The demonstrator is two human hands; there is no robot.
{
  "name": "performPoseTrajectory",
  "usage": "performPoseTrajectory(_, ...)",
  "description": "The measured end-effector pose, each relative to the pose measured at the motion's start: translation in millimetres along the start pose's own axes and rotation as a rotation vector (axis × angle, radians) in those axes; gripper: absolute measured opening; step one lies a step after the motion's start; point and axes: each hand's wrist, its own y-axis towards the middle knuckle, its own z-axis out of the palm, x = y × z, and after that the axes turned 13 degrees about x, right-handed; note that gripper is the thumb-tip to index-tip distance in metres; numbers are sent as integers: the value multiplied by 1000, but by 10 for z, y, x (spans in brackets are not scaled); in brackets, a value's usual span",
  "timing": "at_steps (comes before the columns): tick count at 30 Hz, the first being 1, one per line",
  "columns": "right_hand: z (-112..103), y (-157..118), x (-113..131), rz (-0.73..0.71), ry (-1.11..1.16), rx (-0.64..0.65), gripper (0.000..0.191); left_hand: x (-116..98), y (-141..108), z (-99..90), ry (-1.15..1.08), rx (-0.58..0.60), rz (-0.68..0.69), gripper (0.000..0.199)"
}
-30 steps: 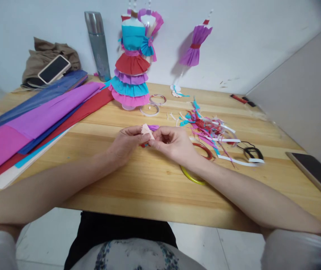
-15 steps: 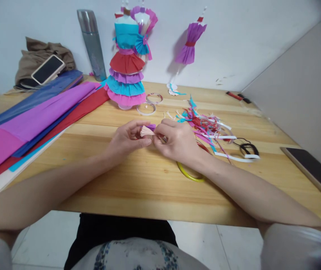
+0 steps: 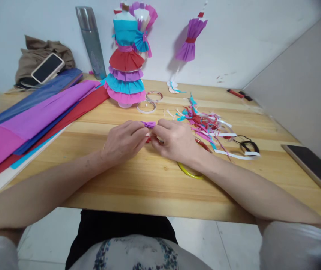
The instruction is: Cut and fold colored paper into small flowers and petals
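Note:
Near the middle of the wooden table (image 3: 138,187), my left hand (image 3: 126,141) has its fingers closed on the left end of a small gathered piece of purple paper (image 3: 149,124). From the right, my right hand (image 3: 174,140) pinches the other end, fingertips almost touching the left ones. Bits of pale and red paper show between the hands, mostly hidden by the fingers. Beyond them stands a dress form in a tiered paper dress (image 3: 126,62). A yellow bangle (image 3: 189,173) lies partly under my right wrist.
Folded coloured paper (image 3: 42,108), a phone (image 3: 48,68) on brown cloth (image 3: 32,56) and a grey bottle (image 3: 92,45) are left. Paper scraps (image 3: 205,122), a black cord (image 3: 249,147) and a dark tablet (image 3: 312,168) lie right. A purple paper dress (image 3: 190,41) stands behind.
My left hand has turned over, knuckles up, and closed nearer the right hand. The pleated pale paper is now mostly covered, and more of the purple piece shows above the fingers.

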Motion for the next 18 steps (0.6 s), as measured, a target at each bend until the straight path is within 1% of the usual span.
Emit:
performPoseTrajectory(3,-3,2,-3,8,9,23,20,-8,-8,-4,9,89,-23,19)
performPoseTrajectory(6,-23,15,-24,24,66,53,20,-5,-17,8,-85,127,-99,21)
performPoseTrajectory(8,-49,28,-47,43,140,66,24,6,-18,21,-172,129,-161,20)
performPoseTrajectory(10,-77,42,-66,59,242,78,33,20,-16,32,-236,141,-221,19)
performPoseTrajectory(12,-100,54,-74,65,367,86,41,30,-11,39,-276,147,-262,20)
performPoseTrajectory(13,-108,58,-74,68,433,92,41,32,-9,40,-297,149,-272,20)
performPoseTrajectory(15,-119,68,-73,90,570,97,37,29,-6,39,-335,148,-279,22)
performPoseTrajectory(18,-117,85,-99,183,828,74,22,21,-4,34,-356,131,-284,23)
